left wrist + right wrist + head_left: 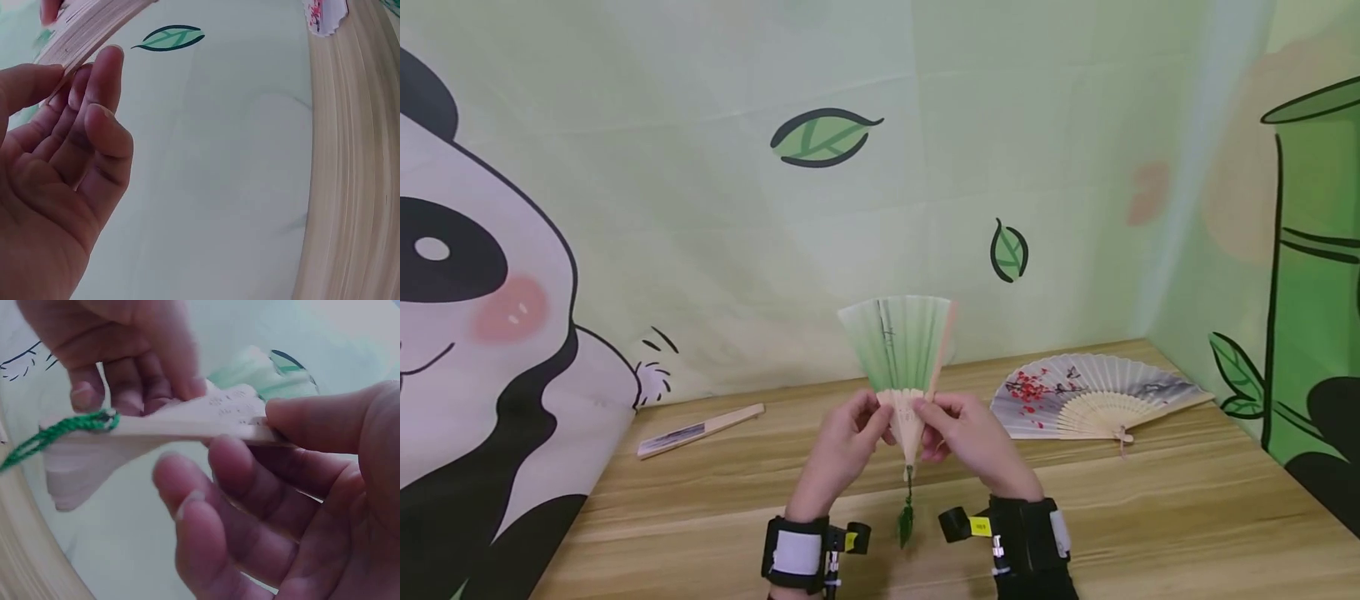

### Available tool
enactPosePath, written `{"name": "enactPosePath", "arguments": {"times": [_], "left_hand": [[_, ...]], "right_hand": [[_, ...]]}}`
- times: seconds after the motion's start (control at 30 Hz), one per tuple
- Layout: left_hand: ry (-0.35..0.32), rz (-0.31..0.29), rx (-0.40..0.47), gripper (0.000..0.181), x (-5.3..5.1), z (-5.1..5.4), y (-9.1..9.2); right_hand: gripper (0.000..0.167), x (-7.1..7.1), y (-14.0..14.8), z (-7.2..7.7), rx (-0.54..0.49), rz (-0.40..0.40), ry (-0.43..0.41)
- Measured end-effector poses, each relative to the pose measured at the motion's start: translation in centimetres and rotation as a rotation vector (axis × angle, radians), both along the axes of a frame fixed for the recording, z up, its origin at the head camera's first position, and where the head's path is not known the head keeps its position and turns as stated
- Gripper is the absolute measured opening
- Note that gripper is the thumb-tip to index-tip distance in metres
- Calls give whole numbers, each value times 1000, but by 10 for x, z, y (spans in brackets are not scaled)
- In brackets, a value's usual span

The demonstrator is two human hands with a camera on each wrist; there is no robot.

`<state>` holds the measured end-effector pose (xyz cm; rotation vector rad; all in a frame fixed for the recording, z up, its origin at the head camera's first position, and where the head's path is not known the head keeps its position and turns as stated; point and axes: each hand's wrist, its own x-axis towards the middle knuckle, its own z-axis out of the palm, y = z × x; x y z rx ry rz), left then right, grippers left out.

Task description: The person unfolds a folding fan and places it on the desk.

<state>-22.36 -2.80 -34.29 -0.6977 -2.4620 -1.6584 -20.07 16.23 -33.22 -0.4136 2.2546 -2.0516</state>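
There's your green fan [908, 346], part-spread above the bench [685, 517], its ribs [908, 425] pinched by the fingers [234, 465] of your left hand [838, 442] and right hand [977, 433], one each side. The right wrist view brings the cord [69, 432] close; only the head view shows the tassel [906, 527].

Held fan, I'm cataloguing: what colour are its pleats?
The pleats are mostly green, paling toward the top; best seen in the head view.
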Motion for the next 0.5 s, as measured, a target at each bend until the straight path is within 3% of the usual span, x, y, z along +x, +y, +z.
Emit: {"name": "enactPosePath", "arguments": {"times": [0.27,0.5], "left_hand": [[-4,-11,56,15,1,1,0],[-50,-11,157,20,0,2,-2]], "right_hand": [[38,-1,5,1,-76,-5,-18],[37,-1,5,1,-186,-73,-65]]}}
